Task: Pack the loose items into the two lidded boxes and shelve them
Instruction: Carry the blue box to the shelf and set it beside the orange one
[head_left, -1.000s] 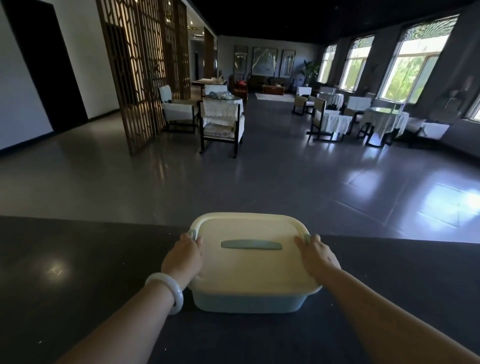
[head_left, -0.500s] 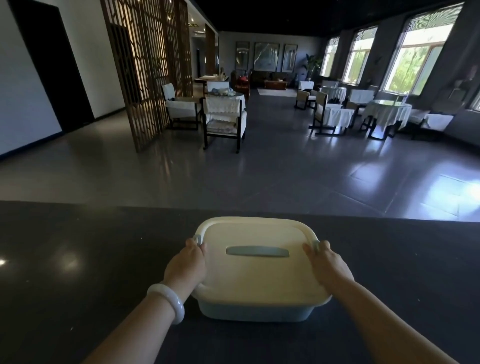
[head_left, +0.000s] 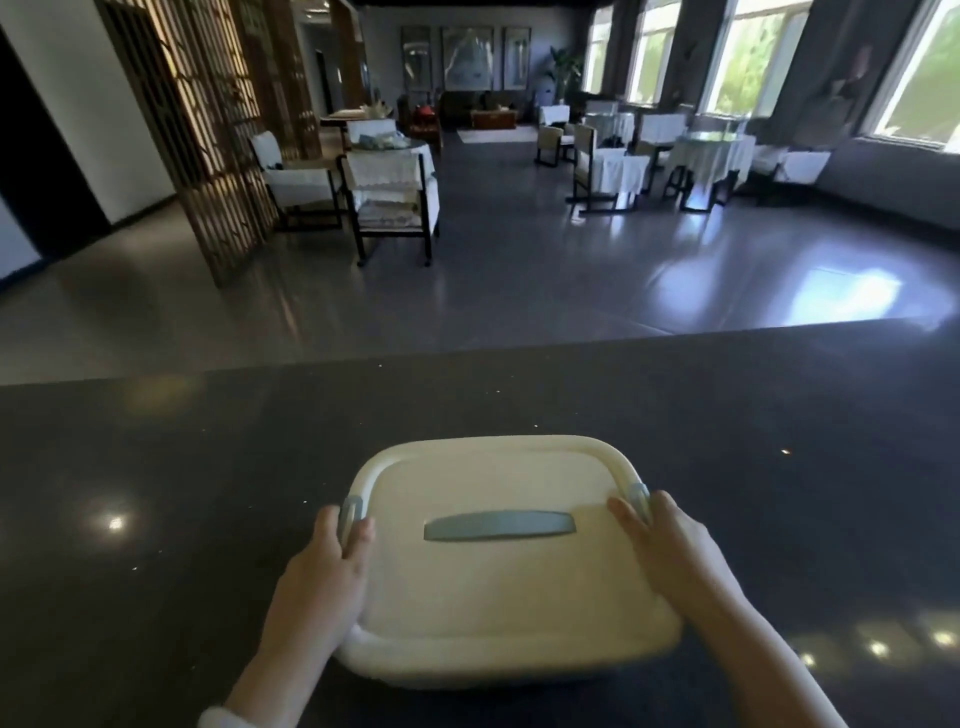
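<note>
A cream lidded box (head_left: 498, 587) with a grey-blue handle strip on its lid sits low over the dark counter (head_left: 156, 519), lid on. My left hand (head_left: 322, 577) grips its left side near a blue clip, fingers curled over the lid's edge. My right hand (head_left: 670, 551) grips the right side the same way, next to the other blue clip. What the box contains is hidden by the lid. A second box and loose items are not in view.
The dark polished counter stretches left and right; its far edge (head_left: 467, 353) runs across the middle of the view. Beyond it lies a shiny floor with armchairs (head_left: 389, 197), cloth-covered tables (head_left: 711, 156), a wooden lattice screen (head_left: 208, 130) and bright windows at right.
The box, held by both hands, has come closer to me and lower in the view, and more counter shows beyond it. Both grips stay on the box's sides.
</note>
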